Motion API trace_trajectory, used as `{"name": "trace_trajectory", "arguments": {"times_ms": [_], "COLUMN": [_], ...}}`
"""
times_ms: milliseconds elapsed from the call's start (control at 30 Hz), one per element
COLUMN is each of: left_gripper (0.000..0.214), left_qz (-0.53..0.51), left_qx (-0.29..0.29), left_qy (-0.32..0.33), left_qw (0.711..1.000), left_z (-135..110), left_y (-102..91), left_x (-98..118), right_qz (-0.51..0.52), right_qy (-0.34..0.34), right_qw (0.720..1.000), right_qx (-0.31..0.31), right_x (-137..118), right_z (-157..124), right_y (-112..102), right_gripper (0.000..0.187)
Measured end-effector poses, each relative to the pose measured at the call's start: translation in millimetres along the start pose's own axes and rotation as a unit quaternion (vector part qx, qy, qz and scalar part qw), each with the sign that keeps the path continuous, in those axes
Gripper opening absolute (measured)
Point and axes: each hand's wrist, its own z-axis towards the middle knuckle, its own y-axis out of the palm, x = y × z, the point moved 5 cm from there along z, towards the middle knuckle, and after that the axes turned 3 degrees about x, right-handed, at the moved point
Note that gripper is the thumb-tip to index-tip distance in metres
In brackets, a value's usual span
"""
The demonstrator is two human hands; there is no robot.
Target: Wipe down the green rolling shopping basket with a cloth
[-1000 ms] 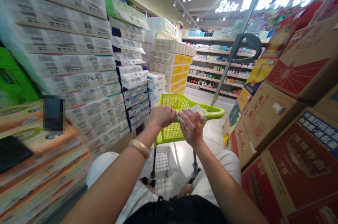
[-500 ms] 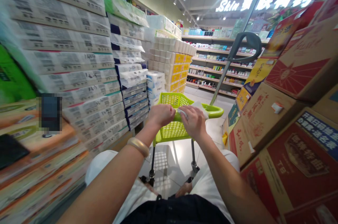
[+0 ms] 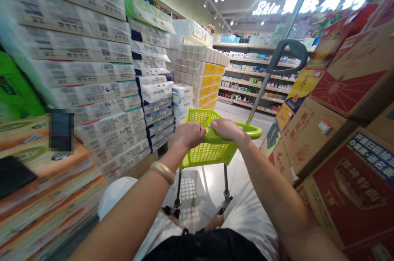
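A lime-green shopping cart [image 3: 200, 154] with a perforated basket stands in front of my knees. At the left end of its handle bar [image 3: 252, 131], my left hand [image 3: 191, 133] is closed in a fist round the bar, with a gold bangle [image 3: 163, 172] on the wrist. My right hand [image 3: 227, 129] curls palm down over the same bar, just right of the left one, its fingertips hidden on the far side. The thin white wipe seen under it earlier is almost wholly covered now. Inside the basket I make out no goods.
Tall stacks of wrapped packs [image 3: 104, 88] rise on the left, beside orange packs [image 3: 70, 170] bearing a black flat object [image 3: 15, 175]. Cartons [image 3: 320, 138] line the right. A grey handle on a pole [image 3: 287, 58] slants up beyond the cart. Stocked shelves [image 3: 252, 76] stand behind.
My right hand has turned and wrapped over the handle bar, its wrist swinging to the right. The white wipe has passed out of sight under it. My left hand keeps its grip.
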Motion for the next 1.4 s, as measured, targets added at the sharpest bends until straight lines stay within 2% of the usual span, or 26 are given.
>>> {"name": "trace_trajectory", "arguments": {"times_ms": [67,133,333,433,533,667,767,833,933,1067,1167,1233,1300,1400], "left_gripper": [0.048,0.048,0.045,0.045,0.045,0.046,0.047,0.047,0.047,0.046,0.046,0.046,0.045,0.046], "left_qz": [-0.005,-0.007,-0.008,-0.004,0.000,0.005,0.010,0.010,0.002,-0.001,0.000,0.002,0.005,0.014], "left_qx": [-0.001,-0.003,-0.009,-0.008,-0.007,-0.001,0.002,0.002,-0.002,-0.006,-0.010,-0.007,-0.001,0.004], "left_qy": [0.002,0.002,-0.008,-0.012,-0.013,-0.012,-0.014,-0.016,-0.016,-0.013,-0.008,-0.004,0.002,0.004], "left_qw": [1.000,1.000,1.000,1.000,1.000,1.000,1.000,1.000,1.000,1.000,1.000,1.000,1.000,1.000], "left_z": [-0.2,-0.2,1.0,1.5,2.1,2.2,1.6,1.1,0.9,1.6,2.2,2.7,3.0,3.3], "left_y": [-0.6,-0.9,-0.2,0.5,1.2,1.5,1.6,1.7,1.7,1.3,1.7,1.9,2.2,2.8], "left_x": [-0.5,-1.6,-2.1,-0.9,-0.8,-3.3,-5.8,-7.0,-7.2,-5.8,-4.1,-3.2,-2.7,-3.5], "right_qz": [0.010,0.016,0.012,0.014,0.029,0.065,0.076,0.084,0.092,0.091,0.086,0.103,0.122,0.107], "right_qy": [-0.029,-0.033,0.052,0.068,0.037,-0.109,-0.159,-0.154,-0.114,-0.010,0.048,0.049,0.006,-0.097], "right_qw": [1.000,0.999,0.998,0.997,0.997,0.983,0.967,0.960,0.952,0.937,0.915,0.894,0.880,0.890], "right_qx": [-0.001,0.007,0.030,0.043,0.064,0.136,0.186,0.217,0.268,0.337,0.390,0.434,0.459,0.432], "right_x": [-10.6,-7.4,61.8,72.3,47.6,-5.3,-15.5,-4.6,29.4,83.4,100.5,92.6,71.1,34.0], "right_z": [4.7,7.9,4.5,-2.0,-8.9,-21.1,-32.8,-41.5,-55.9,-71.7,-77.9,-80.8,-82.4,-83.0], "right_y": [5.2,8.5,5.0,3.2,5.6,8.3,11.1,13.1,15.6,18.8,23.6,28.3,34.5,43.9], "right_gripper": [0.036,0.035,0.039,0.042,0.041,0.030,0.028,0.028,0.029,0.035,0.038,0.039,0.038,0.034]}}
